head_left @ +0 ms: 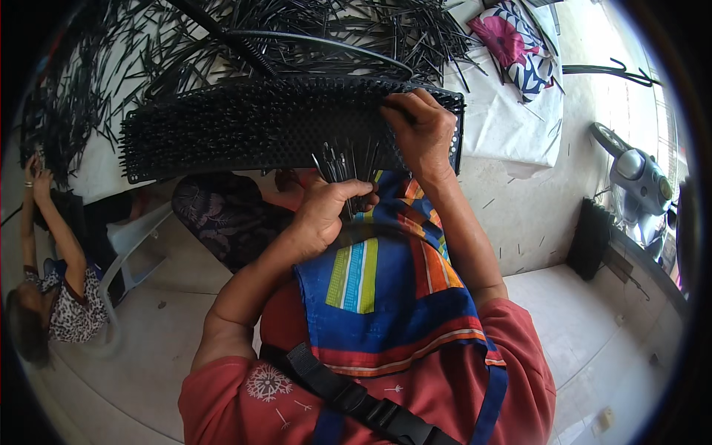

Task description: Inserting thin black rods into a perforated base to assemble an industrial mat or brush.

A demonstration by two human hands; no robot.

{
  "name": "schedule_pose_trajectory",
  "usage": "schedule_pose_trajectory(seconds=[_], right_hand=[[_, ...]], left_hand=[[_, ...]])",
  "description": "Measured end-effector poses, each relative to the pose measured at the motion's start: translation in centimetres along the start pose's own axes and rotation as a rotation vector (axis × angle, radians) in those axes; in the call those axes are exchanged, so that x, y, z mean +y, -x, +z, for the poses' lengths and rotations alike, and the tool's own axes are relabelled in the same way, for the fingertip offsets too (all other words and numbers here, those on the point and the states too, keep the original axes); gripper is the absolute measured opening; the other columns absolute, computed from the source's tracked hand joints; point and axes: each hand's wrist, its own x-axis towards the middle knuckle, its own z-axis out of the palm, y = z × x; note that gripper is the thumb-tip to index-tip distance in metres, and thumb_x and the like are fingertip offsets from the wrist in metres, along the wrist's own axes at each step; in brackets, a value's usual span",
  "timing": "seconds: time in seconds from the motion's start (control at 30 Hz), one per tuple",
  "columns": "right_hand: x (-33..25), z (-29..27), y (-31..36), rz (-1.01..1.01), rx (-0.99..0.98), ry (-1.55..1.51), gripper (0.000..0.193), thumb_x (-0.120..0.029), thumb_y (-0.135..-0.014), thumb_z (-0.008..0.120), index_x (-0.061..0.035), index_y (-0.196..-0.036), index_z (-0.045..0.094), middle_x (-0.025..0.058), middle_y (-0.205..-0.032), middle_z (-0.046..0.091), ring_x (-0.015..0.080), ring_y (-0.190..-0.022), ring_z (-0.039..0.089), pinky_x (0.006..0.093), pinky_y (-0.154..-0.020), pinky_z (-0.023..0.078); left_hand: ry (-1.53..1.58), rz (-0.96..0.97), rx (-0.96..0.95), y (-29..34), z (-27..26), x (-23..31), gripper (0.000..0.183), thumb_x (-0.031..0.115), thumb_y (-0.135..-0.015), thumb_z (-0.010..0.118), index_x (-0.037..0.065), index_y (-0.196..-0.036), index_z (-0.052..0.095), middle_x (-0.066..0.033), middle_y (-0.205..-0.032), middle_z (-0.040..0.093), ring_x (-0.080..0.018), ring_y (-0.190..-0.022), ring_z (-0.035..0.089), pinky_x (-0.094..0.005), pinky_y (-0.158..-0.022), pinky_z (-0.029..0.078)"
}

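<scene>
My left hand (320, 213) is closed round a bunch of thin black sticks (343, 165) with shiny ends, held upright at the near edge of a long black perforated tray (300, 148). Black sticks stand packed in the holes across the tray's left part and along its far side. Bare holes show in the middle, towards me. Over the tray's right end, my right hand (426, 133) is bent down with thumb and fingers pinched together. What those fingertips hold, if anything, is too small or hidden to make out.
Loose black sticks (371, 37) lie heaped on the white-covered table (512, 141) beyond the tray. A curved dark rod (319, 43) crosses above them. A flowered cloth (515, 44) lies far right. At left sits another person (74, 297); a motor scooter (638, 182) stands at right.
</scene>
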Motion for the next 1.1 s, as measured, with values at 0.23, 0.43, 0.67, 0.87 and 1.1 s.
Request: schedule_pose_trajectory(seconds=[0.23, 0.43, 0.67, 0.87, 1.1], right_hand=[[0.1, -0.5, 0.8, 0.003, 0.036, -0.047, 0.011, -0.008, -0.075, 0.073, -0.0046, -0.085, 0.07, 0.0102, -0.076, 0.065, 0.026, -0.064, 0.065, 0.0315, -0.058, 0.05], [-0.9, -2.1, 3.2, 0.607, -0.471, -0.55, 0.016, -0.011, -0.076, 0.075, 0.0027, -0.08, 0.068, 0.0036, -0.065, 0.064, 0.007, -0.059, 0.055, 0.0252, -0.051, 0.042], [-1.9, -1.4, 4.0, 0.804, -0.442, -0.809, 0.007, -0.005, -0.081, 0.07, 0.0004, -0.081, 0.066, 0.0006, -0.063, 0.059, 0.0045, -0.048, 0.048, 0.0208, -0.042, 0.035], [-2.6, -0.6, 3.1, 0.733, -0.482, -0.78, 0.004, -0.004, -0.083, 0.068, -0.0016, -0.081, 0.065, -0.0008, -0.062, 0.058, 0.0026, -0.045, 0.044, 0.0188, -0.04, 0.031], [-2.5, 0.1, 4.1, 0.715, -0.24, -0.731, 0.004, -0.003, -0.083, 0.068, -0.0014, -0.08, 0.066, -0.0023, -0.062, 0.057, 0.0031, -0.048, 0.044, 0.0189, -0.043, 0.031]], left_hand=[[0.103, -0.003, 0.011, 0.0, 0.0, -0.5, 0.016, -0.002, -0.078, 0.065, -0.001, -0.094, 0.066, -0.0112, -0.082, 0.068, -0.021, -0.068, 0.066, -0.0329, -0.062, 0.052], [0.081, 0.023, -0.046, 0.6, -0.1, 0.2, 0.021, -0.002, -0.079, 0.063, 0.0, -0.1, 0.065, -0.0108, -0.085, 0.068, -0.0206, -0.069, 0.066, -0.0329, -0.064, 0.053], [0.044, 0.136, 0.031, 1.5, 0.2, 0.0, 0.02, -0.004, -0.079, 0.062, 0.001, -0.099, 0.065, -0.0087, -0.086, 0.068, -0.0185, -0.069, 0.067, -0.0291, -0.06, 0.054], [0.045, 0.144, 0.002, 1.3, -0.2, 0.0, 0.019, -0.005, -0.079, 0.063, 0.001, -0.098, 0.065, -0.0076, -0.087, 0.068, -0.0184, -0.068, 0.067, -0.0298, -0.06, 0.055], [-0.021, 0.488, 0.165, 1.0, -1.2, -0.9, 0.021, -0.008, -0.079, 0.064, 0.002, -0.098, 0.065, -0.0052, -0.089, 0.068, -0.0156, -0.078, 0.066, -0.027, -0.074, 0.054]])
